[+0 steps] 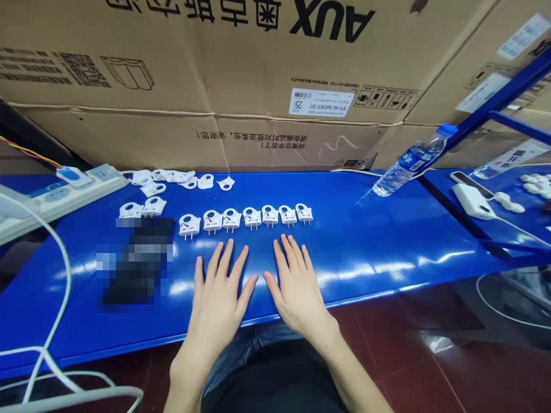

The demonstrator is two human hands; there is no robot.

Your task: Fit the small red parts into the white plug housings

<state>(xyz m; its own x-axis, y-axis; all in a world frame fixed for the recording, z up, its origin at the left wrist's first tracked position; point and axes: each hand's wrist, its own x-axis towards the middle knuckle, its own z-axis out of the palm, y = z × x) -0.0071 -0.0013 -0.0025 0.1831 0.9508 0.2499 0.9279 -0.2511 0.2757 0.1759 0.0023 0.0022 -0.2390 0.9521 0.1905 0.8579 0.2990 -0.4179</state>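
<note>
My left hand (pixel 219 292) lies flat on the blue table (pixel 370 235), fingers spread and holding nothing. Beside it my right hand (pixel 297 287) also rests flat with its fingers stretched out. Just beyond the fingertips, several white two-pin plugs with ring-shaped tops stand in a row, from the leftmost plug (pixel 189 225) to the rightmost plug (pixel 303 213). Their pins point toward me, and neither hand visibly grips one. Further left are two more such plugs, one of them a plug (pixel 154 206) beside a blurred dark object (pixel 138 264). Several loose white ring-topped pieces (pixel 174 176) lie behind.
A large cardboard box (pixel 181 74) walls off the back. At left sits a power strip (pixel 97 180) with white cables (pixel 64 269) hanging nearby. A tilted water bottle (pixel 408 163) leans by the blue frame (pixel 503 92) at right, near a white device (pixel 472 202).
</note>
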